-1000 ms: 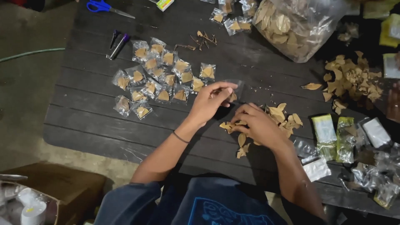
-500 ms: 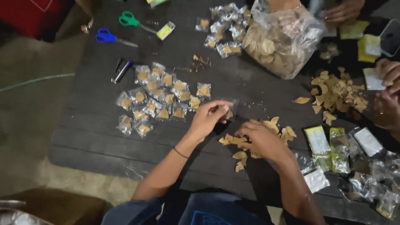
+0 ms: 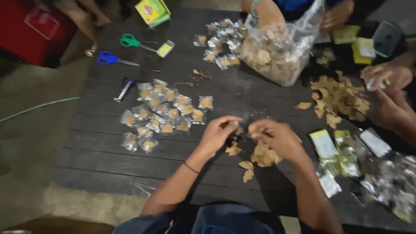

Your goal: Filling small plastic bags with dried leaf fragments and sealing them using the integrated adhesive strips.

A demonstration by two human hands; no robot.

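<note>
Since a second ago I've drawn both hands nearer the loose chips (image 3: pixel 260 157): left hand (image 3: pixel 219 134) and right hand (image 3: pixel 277 138), each grip pinched shut on something small I cannot make out, right of the filled packets (image 3: pixel 167 113)

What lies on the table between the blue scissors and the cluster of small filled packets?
In the head view, a small pen-like tool lies between the blue scissors and the packets.

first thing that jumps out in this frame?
The two hands meeting mid-table: left hand and right hand close together over a small heap of tan chips. Left of them lies a spread of small filled clear packets on the dark slatted table. At the far edge stands a big clear bag of chips, with green scissors and blue scissors off to the left.
</note>
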